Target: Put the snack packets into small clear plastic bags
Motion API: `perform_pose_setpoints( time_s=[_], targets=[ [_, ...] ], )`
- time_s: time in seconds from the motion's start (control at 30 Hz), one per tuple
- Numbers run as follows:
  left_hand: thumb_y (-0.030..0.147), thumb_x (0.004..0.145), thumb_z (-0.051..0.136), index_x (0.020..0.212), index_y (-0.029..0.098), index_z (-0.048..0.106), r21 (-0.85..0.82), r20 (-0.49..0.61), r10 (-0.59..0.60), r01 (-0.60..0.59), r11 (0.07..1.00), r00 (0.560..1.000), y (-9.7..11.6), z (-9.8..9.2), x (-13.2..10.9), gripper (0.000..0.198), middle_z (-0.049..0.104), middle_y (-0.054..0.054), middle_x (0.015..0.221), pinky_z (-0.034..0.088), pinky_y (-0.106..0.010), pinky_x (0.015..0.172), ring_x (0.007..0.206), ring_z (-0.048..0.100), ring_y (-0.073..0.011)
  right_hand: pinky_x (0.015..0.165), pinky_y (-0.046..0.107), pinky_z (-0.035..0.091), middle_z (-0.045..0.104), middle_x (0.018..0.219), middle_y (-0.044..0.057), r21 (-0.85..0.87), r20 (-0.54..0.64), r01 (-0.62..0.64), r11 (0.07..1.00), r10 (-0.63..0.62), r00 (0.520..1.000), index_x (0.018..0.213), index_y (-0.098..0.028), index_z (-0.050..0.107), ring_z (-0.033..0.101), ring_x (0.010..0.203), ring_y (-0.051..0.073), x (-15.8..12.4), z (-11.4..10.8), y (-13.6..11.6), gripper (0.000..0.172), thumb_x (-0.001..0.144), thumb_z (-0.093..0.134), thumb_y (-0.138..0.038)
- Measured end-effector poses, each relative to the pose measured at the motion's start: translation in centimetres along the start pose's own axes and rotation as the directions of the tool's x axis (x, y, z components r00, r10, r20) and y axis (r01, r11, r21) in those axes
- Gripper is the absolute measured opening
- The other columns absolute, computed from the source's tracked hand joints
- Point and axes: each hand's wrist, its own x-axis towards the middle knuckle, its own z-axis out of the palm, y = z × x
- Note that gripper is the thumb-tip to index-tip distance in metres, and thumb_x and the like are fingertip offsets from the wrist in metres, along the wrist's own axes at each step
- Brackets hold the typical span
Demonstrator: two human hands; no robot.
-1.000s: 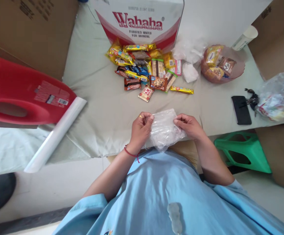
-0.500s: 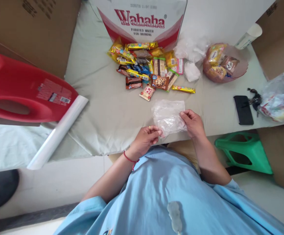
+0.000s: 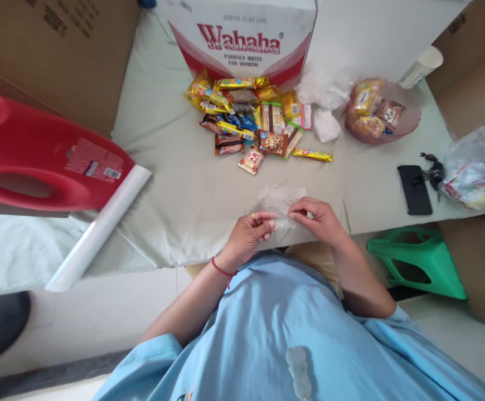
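A clear plastic bag [image 3: 282,196] lies at the table's front edge, its near part pinched between my two hands. My left hand [image 3: 253,233] has thumb and fingers closed on its left side. My right hand [image 3: 318,219] grips it close by, with the fingertips almost meeting those of the left. Beyond the bag is a pile of wrapped snacks. Nearest in it are a cream-coloured packet [image 3: 251,160], a brown cookie packet [image 3: 272,142] and a yellow snack stick [image 3: 313,155].
Behind the snacks stands a Wahaba-style printed water carton [image 3: 242,44]. A pink bowl [image 3: 410,125] of snacks, crumpled plastic bags [image 3: 326,123], a phone [image 3: 415,189] and a filled bag [image 3: 479,167] are to the right. At left are a red jug [image 3: 54,139] and a film roll [image 3: 100,228].
My right hand has moved left and slightly down, toward my left hand. The bag is now gathered between the fingers and looks smaller. My left hand has hardly moved.
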Motion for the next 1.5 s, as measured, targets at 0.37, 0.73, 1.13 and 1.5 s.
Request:
perform_pose_setpoints(
  time_s=[0.37,0.73,1.13,1.5],
  targets=[
    [0.041,0.066,0.089,0.085,0.018,0.073,0.173,-0.371,0.168,-0.109,0.979,0.913,1.1,-6.2,-1.1,0.033,0.065,0.002,0.068,0.036,-0.023,0.054,0.056,0.05,-0.0084,0.06,0.028,0.045,0.064,0.075,-0.001,0.185,-0.457,-0.318,0.93,0.368,0.81,0.089,-0.024,0.071,0.052,0.064,0.014,-3.9,-4.2,4.6,0.027,0.085,0.078,-0.05],
    [0.041,0.071,0.081,0.099,0.02,0.074,0.514,-0.376,0.238,-0.012,0.857,0.896,1.5,-9.4,-2.2,0.035,0.065,0.0,0.079,0.042,-0.027,0.064,0.065,0.054,-0.014,0.067,0.032,0.048,0.072,0.08,0.003,-0.203,-0.491,-0.263,0.943,0.134,0.861,0.093,-0.024,0.076,0.061,0.07,0.019,-2.4,-5.8,0.2,0.021,0.094,0.069,-0.044],
    [0.027,0.092,0.061,0.104,0.02,0.075,0.962,-0.004,0.731,-0.196,0.189,0.683,6.0,-7.5,3.4,0.02,0.066,-0.013,0.112,0.04,-0.051,0.11,0.115,0.056,-0.032,0.067,0.032,0.038,0.067,0.114,0.009,-0.607,0.207,0.104,0.788,0.03,0.978,0.103,-0.023,0.079,0.06,0.085,0.022,10.4,5.6,0.7,0.014,0.096,0.066,-0.023],
    [0.024,0.092,0.056,0.086,0.021,0.061,0.93,0.01,0.533,-0.204,0.305,0.846,6.3,-8.3,7.4,0.008,0.068,-0.007,0.093,0.05,-0.039,0.093,0.095,0.064,-0.0235,0.078,0.032,0.044,0.069,0.122,0.009,-0.636,0.318,0.378,0.673,-0.218,0.923,0.106,-0.023,0.073,0.059,0.106,0.023,6.5,4.6,-0.2,0.031,0.108,0.042,-0.022]
  ],
)
